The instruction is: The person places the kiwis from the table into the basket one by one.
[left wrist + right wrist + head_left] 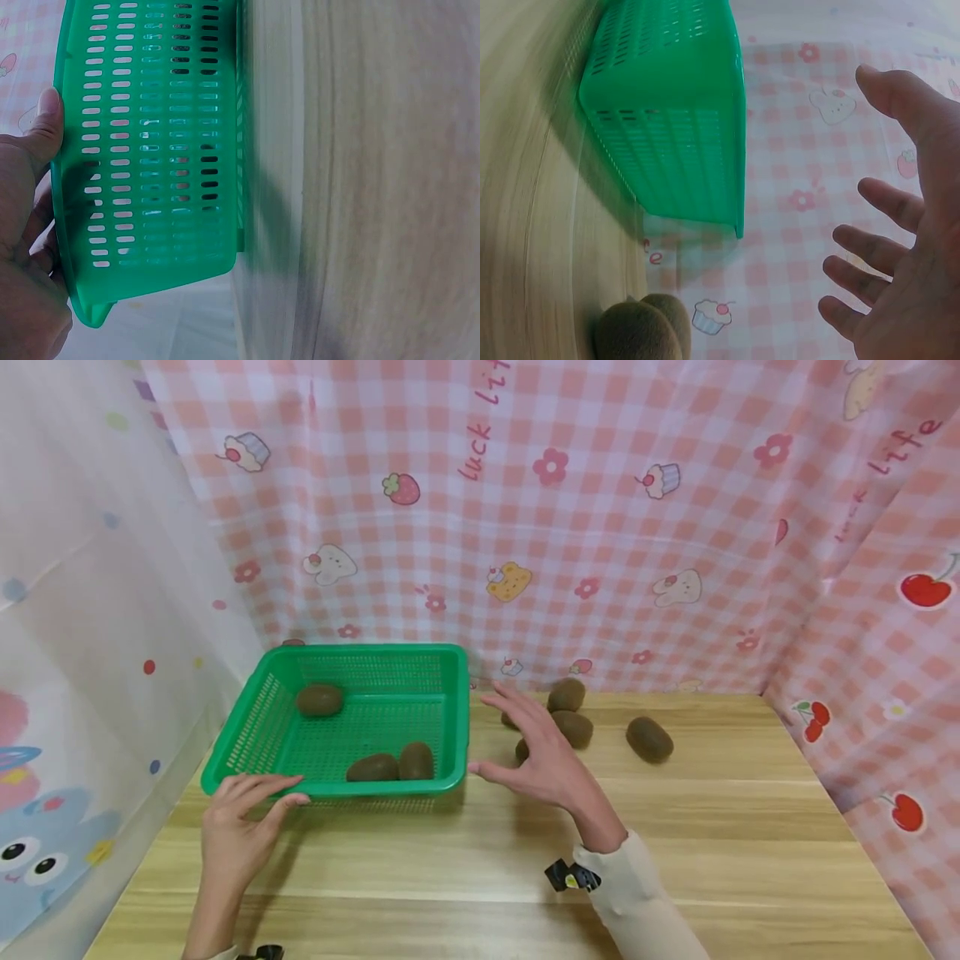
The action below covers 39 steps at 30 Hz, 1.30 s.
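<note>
A green plastic basket (457, 718) stands on the table's left side, with three brown kiwis inside: one kiwi (319, 701) at the back left, two by the front wall. My left hand (238, 835) grips the basket's front rim near the left corner; in the left wrist view the thumb (46, 124) lies at the rim and the fingers go behind it. Just right of the basket, my right hand (543, 760) is raised with fingers spread and holds nothing. Behind it lie several more kiwis (572, 729), some partly hidden by the hand.
A single kiwi (650, 740) lies apart, farther right on the wooden table (720, 843). Pink checked cloth (600, 543) hangs along the back and right edges. On the left hangs a white printed curtain (97, 635).
</note>
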Each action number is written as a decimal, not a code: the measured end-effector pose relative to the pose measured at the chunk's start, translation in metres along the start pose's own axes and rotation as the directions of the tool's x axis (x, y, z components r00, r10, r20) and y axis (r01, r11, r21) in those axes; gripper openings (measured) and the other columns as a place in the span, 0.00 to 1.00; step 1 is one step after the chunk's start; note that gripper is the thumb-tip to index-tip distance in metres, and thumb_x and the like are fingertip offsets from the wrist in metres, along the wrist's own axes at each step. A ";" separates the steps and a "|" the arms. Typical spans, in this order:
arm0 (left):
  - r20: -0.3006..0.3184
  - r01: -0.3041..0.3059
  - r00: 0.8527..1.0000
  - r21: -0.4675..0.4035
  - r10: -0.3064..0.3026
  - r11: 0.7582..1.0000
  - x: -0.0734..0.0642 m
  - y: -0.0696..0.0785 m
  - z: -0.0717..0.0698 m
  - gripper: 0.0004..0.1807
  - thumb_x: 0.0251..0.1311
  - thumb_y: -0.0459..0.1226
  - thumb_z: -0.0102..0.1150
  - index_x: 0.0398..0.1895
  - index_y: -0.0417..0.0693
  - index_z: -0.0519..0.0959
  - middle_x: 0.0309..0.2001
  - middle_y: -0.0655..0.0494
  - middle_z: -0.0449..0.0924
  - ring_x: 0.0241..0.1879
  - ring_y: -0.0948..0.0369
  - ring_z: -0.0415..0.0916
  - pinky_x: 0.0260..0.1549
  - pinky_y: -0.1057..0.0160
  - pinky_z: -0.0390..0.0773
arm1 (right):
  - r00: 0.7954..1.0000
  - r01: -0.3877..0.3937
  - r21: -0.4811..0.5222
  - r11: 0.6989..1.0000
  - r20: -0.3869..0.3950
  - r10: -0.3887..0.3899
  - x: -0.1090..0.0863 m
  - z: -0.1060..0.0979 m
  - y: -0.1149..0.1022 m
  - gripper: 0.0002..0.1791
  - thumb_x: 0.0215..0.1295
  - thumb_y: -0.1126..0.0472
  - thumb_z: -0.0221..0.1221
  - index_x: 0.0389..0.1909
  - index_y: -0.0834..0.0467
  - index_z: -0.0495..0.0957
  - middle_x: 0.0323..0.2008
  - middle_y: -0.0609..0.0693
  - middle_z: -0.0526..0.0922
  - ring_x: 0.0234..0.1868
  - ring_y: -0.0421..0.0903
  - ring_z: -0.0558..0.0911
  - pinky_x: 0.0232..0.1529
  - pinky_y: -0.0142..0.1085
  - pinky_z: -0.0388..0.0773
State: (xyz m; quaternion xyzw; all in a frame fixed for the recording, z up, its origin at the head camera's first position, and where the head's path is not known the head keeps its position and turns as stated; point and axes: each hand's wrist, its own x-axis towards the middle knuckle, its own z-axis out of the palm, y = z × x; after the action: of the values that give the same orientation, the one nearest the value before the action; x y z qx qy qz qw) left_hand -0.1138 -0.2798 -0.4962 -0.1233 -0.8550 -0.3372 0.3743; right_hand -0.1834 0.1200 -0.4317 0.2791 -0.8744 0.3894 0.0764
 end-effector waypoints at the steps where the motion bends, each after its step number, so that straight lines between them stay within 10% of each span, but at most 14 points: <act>1: 0.002 0.003 1.000 0.000 -0.003 1.000 0.000 0.000 0.000 0.21 0.32 0.24 0.81 0.36 0.43 0.91 0.35 0.41 0.89 0.44 0.73 0.70 0.49 0.78 0.63 | 1.000 0.001 -0.005 1.000 -0.009 -0.001 -0.001 0.000 0.002 0.46 0.58 0.39 0.72 0.76 0.44 0.65 0.81 0.44 0.56 0.81 0.52 0.57 0.74 0.63 0.61; 25: -0.080 -0.036 0.996 -0.049 0.032 0.998 -0.003 -0.002 0.006 0.19 0.33 0.30 0.83 0.35 0.43 0.91 0.34 0.39 0.89 0.46 0.75 0.71 0.51 0.77 0.64 | 0.988 -0.092 -0.045 0.995 -0.127 0.085 -0.016 -0.032 0.038 0.52 0.57 0.40 0.73 0.80 0.40 0.57 0.83 0.47 0.50 0.83 0.57 0.48 0.77 0.66 0.51; 39: -0.025 -0.006 1.000 -0.021 0.006 1.000 -0.002 0.002 0.002 0.22 0.32 0.23 0.81 0.37 0.44 0.91 0.35 0.37 0.87 0.47 0.78 0.69 0.50 0.78 0.63 | 0.971 -0.152 -0.021 0.988 -0.191 0.145 -0.022 -0.055 0.062 0.52 0.57 0.42 0.74 0.80 0.41 0.58 0.82 0.45 0.55 0.82 0.54 0.53 0.76 0.64 0.56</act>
State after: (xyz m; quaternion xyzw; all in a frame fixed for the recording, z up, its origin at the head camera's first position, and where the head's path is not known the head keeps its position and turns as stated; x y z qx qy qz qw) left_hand -0.1120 -0.2768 -0.4974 -0.1255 -0.8464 -0.3464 0.3846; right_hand -0.2034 0.2023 -0.4412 0.1734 -0.8884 0.4033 0.1346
